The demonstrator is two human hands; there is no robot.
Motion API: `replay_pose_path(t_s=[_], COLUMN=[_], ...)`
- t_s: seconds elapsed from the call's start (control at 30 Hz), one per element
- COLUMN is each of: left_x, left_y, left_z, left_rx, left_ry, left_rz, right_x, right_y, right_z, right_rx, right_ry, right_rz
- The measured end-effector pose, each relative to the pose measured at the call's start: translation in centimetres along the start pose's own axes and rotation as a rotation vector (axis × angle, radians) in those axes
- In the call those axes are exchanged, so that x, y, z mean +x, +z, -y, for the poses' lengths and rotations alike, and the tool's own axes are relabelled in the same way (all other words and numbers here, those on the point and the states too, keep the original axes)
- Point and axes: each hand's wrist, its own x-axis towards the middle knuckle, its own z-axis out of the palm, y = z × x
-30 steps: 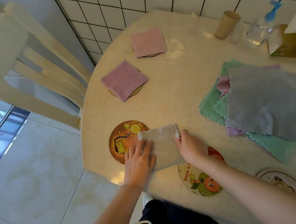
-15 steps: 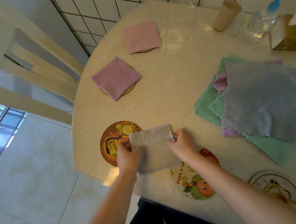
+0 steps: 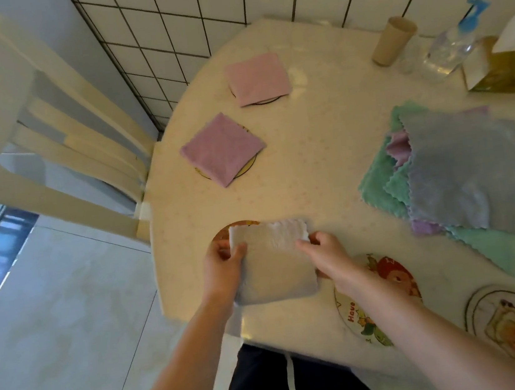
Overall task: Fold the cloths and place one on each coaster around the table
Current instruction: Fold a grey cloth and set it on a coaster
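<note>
From the head view, the left hand (image 3: 222, 270) and the right hand (image 3: 328, 256) each pinch a side of the folded grey cloth (image 3: 273, 263) at the table's (image 3: 327, 159) near edge, its far end over an orange coaster (image 3: 221, 230), two pink folded cloths (image 3: 222, 148) beyond.

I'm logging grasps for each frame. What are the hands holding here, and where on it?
Both hold the folded beige cloth: the left hand pinches its left edge, the right hand its right edge.
</note>
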Motion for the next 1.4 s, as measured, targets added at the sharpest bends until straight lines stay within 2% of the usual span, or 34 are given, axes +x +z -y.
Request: replay_pose_path(t_s=[0.07, 0.2, 0.37, 0.5, 0.63, 0.97, 1.2, 1.4], left_x=[1.2, 3.3, 4.5, 4.4, 4.7, 4.7, 4.2, 2.9], left_y=[-2.3, -5.9, -7.1, -6.9, -6.7, -6.7, -6.0, -3.4], left_z=[-0.5, -0.5, 1.0, 1.5, 1.1, 2.2, 1.7, -0.2], left_rx=[0.046, 0.09, 0.142, 0.117, 0.158, 0.282, 0.466, 0.663], left_ry=[0.042, 0.018, 0.0, -0.013, 0.009, 0.043, 0.191, 0.451], left_rz=[0.027, 0.104, 0.112, 0.122, 0.169, 0.095, 0.092, -0.063], right_x=[-0.1, 0.3, 1.0, 1.2, 0.9, 1.3, 1.9, 2.3], right_y=[2.1, 5.3, 7.0, 7.3, 7.1, 7.0, 5.5, 0.0], right_z=[0.7, 1.7, 1.9, 1.7, 1.7, 1.1, 0.9, -0.8], right_rx=[-0.027, -0.092, -0.217, -0.289, -0.235, -0.248, -0.27, -0.331], right_ry=[-0.024, -0.062, -0.111, -0.138, -0.15, -0.168, -0.207, -0.302], right_rz=[-0.033, -0.117, -0.239, -0.242, -0.222, -0.248, -0.256, -0.205])
